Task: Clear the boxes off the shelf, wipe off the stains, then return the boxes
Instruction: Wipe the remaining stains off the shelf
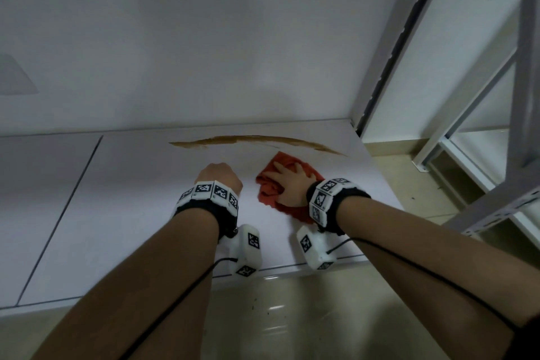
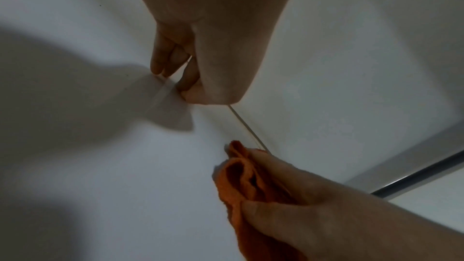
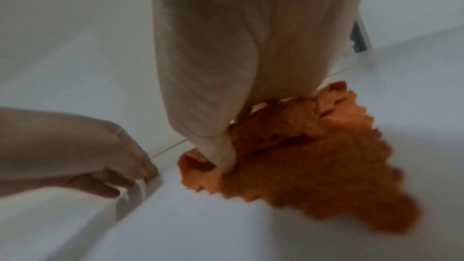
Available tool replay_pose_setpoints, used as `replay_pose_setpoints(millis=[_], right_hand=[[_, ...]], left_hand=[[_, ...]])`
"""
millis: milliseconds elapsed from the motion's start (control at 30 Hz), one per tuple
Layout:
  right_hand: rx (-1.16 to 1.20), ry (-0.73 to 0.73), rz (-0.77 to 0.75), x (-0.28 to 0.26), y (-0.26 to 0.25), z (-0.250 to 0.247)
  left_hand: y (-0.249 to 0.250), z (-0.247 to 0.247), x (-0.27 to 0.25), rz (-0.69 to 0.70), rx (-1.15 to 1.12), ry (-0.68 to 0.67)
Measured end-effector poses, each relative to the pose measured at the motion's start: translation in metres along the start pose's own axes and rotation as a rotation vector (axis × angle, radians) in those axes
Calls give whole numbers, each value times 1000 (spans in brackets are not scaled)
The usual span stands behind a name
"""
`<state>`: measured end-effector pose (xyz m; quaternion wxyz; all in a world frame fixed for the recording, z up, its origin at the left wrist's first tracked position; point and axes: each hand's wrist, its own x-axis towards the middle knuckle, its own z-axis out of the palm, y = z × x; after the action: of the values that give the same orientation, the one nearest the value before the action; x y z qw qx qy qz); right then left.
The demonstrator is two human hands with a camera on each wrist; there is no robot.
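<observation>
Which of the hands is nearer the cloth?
Right. The right hand presses on the cloth. The left hand rests curled on the shelf beside it, apart from the cloth.

past my shelf i see a white wall [image 1: 204,38], a glossy tiled floor [image 1: 292,316], and a grey metal rack [image 1: 523,96] on my right.

The flat white shelf board [image 1: 140,213] carries a long, thin, curved brown stain [image 1: 257,142] near its back edge. A crumpled orange-red cloth [image 1: 270,188] lies on the board just in front of the stain's right part. A thin dark seam [image 1: 62,215] crosses the board's left part.
</observation>
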<state>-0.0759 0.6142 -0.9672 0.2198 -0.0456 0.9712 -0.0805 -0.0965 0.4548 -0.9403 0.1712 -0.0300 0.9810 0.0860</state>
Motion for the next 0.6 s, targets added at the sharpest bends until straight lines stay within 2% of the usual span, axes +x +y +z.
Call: replay_pose_setpoints(millis=[133,300,400,600], right_hand=[[-9,118,-37,-6,5,6],[-124,20,-48,-10,0,3],[-163,8,-62,-3,4,4],[-110,-1,66,7,18,-4]], left_hand=[[-1,4,1,0,-22,19],[-5,5,-1,25,-17,41],[-4,4,5,24,-57,29],[15,15,17,200,9,-83]])
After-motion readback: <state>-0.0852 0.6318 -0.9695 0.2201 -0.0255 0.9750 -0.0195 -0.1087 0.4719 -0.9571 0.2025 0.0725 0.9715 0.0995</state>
